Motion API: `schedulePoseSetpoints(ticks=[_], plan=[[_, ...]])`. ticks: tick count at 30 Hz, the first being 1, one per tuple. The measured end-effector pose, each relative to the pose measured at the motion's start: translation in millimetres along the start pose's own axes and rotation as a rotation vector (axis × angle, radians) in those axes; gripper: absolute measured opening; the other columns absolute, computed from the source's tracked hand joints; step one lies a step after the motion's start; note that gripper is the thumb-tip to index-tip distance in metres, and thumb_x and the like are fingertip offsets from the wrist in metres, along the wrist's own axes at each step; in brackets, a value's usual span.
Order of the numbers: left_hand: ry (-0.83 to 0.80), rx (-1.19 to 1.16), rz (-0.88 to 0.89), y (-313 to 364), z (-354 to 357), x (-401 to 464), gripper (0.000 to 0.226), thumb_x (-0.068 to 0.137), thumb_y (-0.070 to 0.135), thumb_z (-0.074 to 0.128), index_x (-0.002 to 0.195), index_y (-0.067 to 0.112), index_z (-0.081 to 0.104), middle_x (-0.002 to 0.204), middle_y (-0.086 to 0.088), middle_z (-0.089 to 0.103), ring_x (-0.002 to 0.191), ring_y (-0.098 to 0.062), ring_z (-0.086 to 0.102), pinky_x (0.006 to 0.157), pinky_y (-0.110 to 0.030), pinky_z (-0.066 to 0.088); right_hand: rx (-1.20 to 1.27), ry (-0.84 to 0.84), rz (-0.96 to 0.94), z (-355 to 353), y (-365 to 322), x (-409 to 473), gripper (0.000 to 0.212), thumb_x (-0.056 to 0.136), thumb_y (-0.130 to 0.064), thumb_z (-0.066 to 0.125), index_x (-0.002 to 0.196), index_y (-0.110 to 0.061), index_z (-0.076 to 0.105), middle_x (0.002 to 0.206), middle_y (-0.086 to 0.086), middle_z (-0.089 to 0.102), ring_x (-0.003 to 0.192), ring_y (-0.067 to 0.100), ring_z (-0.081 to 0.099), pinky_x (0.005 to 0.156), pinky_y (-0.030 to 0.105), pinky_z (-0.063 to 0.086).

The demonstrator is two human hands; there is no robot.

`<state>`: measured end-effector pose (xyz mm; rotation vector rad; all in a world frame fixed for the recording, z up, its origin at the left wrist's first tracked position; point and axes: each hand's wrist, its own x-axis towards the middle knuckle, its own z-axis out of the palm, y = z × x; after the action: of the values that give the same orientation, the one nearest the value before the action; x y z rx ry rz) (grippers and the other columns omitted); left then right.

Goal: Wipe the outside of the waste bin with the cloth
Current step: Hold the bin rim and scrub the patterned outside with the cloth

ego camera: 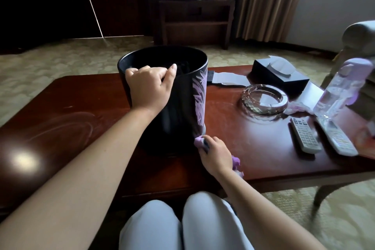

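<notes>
While left hand (pixel 149 87) grips rim, glossy black waste bin (pixel 178 115) upright; right hand (pixel 215 156) clutches lilac cloth (pixel 199 141).

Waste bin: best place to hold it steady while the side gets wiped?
Take the near rim of the waste bin from above, as the left hand does: fingers curl over the open top edge. The wall is smooth, wide and round, offering no grip, and the right hand works the cloth low on it.

1. Glass ashtray (pixel 264 101), on the wooden table (pixel 253 144).
2. Two remote controls (pixel 305 135), side by side near the right edge.
3. Dark tissue box (pixel 281 76), far side.
4. Clear water bottle (pixel 341 89), purple cap.
5. TV stand (pixel 195 20) beyond, by the curtain (pixel 269 2).
</notes>
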<state>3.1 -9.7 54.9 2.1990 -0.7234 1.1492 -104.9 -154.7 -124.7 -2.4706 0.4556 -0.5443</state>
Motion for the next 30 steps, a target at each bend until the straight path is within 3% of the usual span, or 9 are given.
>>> schedulePoseSetpoints(ticks=[2,3,6,8,12,18,24,30], plan=[[-0.003,-0.02,-0.008,-9,-1,2,0.055,0.092,0.043,0.037,0.045,0.022,0.017,0.04,0.008,0.024,0.05,-0.021,0.045,0.074,-0.035,0.026,0.005,-0.065,-0.17,-3,5,-5,0.028,0.08,-0.032,0.064,0.108,-0.028,0.065,0.093,-0.003,0.063,0.095,0.02,0.059,0.075,0.031,0.047],[-0.006,-0.035,-0.007,-13,-2,3,0.055,0.091,0.041,0.037,0.045,0.022,0.016,0.039,0.008,0.022,0.049,-0.02,0.043,0.073,-0.034,0.025,0.044,-0.064,-0.165,-5,7,-8,0.026,0.079,-0.031,0.066,0.105,-0.028,0.066,0.091,-0.004,0.064,0.091,0.018,0.06,0.075,0.029,0.047],[0.014,-0.092,0.011,-22,-8,4,0.052,0.088,0.036,0.042,0.046,0.024,0.013,0.039,0.008,0.017,0.042,-0.012,0.03,0.07,-0.033,0.024,0.301,0.087,0.09,-9,10,-8,0.019,0.078,-0.03,0.06,0.095,-0.024,0.065,0.082,-0.006,0.063,0.08,0.014,0.059,0.073,0.028,0.045],[0.055,-0.124,0.022,-22,-10,2,0.051,0.086,0.032,0.045,0.046,0.025,0.015,0.039,0.01,0.015,0.041,-0.005,0.027,0.069,-0.033,0.025,0.379,0.172,0.211,-11,11,-8,0.026,0.077,-0.038,0.054,0.095,-0.023,0.064,0.081,-0.005,0.064,0.079,0.016,0.06,0.074,0.03,0.046],[0.171,0.016,0.053,-17,-6,-4,0.045,0.089,0.025,0.048,0.049,0.02,0.03,0.042,0.001,0.032,0.044,-0.024,0.039,0.067,-0.034,0.026,0.31,0.109,0.184,-9,11,-8,0.015,0.082,-0.03,0.06,0.095,-0.025,0.063,0.082,-0.003,0.063,0.081,0.018,0.059,0.072,0.029,0.043],[0.202,0.078,-0.012,1,7,-7,0.044,0.089,0.028,0.049,0.05,0.02,0.031,0.043,-0.006,0.044,0.049,-0.029,0.046,0.064,-0.036,0.026,0.323,0.128,0.113,-5,7,-11,0.016,0.082,-0.034,0.064,0.098,-0.031,0.061,0.082,-0.008,0.061,0.08,0.013,0.058,0.072,0.03,0.045],[0.199,-0.023,0.022,-4,8,-4,0.047,0.087,0.031,0.048,0.047,0.02,0.026,0.043,0.005,0.024,0.045,-0.021,0.034,0.06,-0.033,0.019,0.262,0.058,0.06,-3,6,-7,0.025,0.08,-0.029,0.064,0.105,-0.03,0.061,0.093,-0.008,0.066,0.091,0.014,0.061,0.076,0.031,0.047],[0.205,-0.052,0.034,-4,7,-4,0.049,0.09,0.031,0.048,0.048,0.019,0.025,0.044,0.004,0.022,0.047,-0.019,0.027,0.059,-0.032,0.018,0.217,0.056,-0.054,1,-2,-14,0.026,0.08,-0.027,0.066,0.106,-0.025,0.062,0.097,-0.005,0.067,0.095,0.018,0.06,0.077,0.03,0.046]])
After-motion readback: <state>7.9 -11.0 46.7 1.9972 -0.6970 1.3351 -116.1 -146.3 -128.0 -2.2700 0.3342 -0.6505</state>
